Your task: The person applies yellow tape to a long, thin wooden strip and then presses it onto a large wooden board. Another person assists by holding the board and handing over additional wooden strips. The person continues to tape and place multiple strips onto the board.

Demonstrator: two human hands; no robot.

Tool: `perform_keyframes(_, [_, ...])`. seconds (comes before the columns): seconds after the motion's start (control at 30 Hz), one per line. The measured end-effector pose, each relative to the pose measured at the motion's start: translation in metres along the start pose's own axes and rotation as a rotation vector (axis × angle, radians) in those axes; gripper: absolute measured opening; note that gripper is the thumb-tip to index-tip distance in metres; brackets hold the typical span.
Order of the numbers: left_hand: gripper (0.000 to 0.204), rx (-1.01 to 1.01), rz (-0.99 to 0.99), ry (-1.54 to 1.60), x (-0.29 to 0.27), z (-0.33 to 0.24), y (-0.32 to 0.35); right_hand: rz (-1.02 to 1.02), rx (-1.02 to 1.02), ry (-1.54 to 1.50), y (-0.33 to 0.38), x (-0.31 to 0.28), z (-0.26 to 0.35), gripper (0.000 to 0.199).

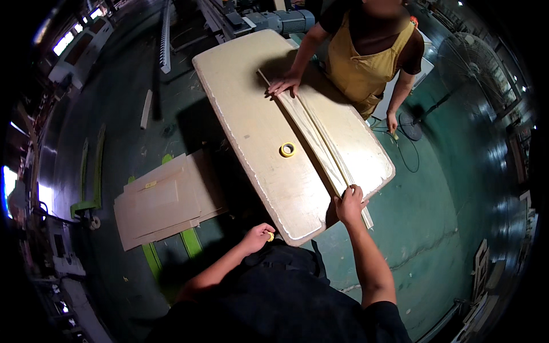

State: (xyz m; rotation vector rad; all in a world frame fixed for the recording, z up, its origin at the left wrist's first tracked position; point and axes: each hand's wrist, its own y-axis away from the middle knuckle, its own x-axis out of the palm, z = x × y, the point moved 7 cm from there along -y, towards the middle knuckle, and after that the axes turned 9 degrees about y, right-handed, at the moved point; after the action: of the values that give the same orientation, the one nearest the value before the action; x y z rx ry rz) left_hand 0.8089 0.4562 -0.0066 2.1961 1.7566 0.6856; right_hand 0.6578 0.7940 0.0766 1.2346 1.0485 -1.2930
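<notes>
Long, pale wooden strips (316, 137) lie side by side along the light tabletop (229, 74), their near ends sticking out past its edge. My right hand (350, 204) is closed round the strips near that end. Beside the table's near left corner, my left hand (256, 239) is closed on a small yellow thing (270, 235), which looks like a tape roll but is partly hidden by the fingers. A roll of yellow tape (287, 150) lies on the tabletop, left of the strips.
Across the table stands a person in a yellow apron (360, 68), one hand (285, 83) pressing the strips' far part, the other hand (392, 123) holding something small and yellowish. Stacked thin boards (157, 200) rest on a green frame (190, 243) at left. A fan (466, 63) stands at right.
</notes>
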Motion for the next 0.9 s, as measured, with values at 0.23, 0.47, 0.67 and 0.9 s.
perform_keyframes(0.23, [0.019,0.026,-0.085,-0.058,-0.014,0.006,0.01,0.029,0.053,-0.042,0.008,0.008,-0.03,0.058])
perform_keyframes(0.47, [0.019,0.099,-0.112,-0.019,-0.033,0.01,0.02,0.035,0.024,0.002,0.011,0.001,-0.028,0.059])
perform_keyframes(0.67, [0.02,0.088,-0.158,-0.104,-0.024,0.017,0.018,0.031,0.033,0.114,0.025,0.022,-0.067,0.058])
perform_keyframes(0.9, [0.021,0.086,-0.25,-0.066,-0.03,0.031,0.032,-0.02,-0.162,0.083,-0.003,0.022,-0.057,0.096])
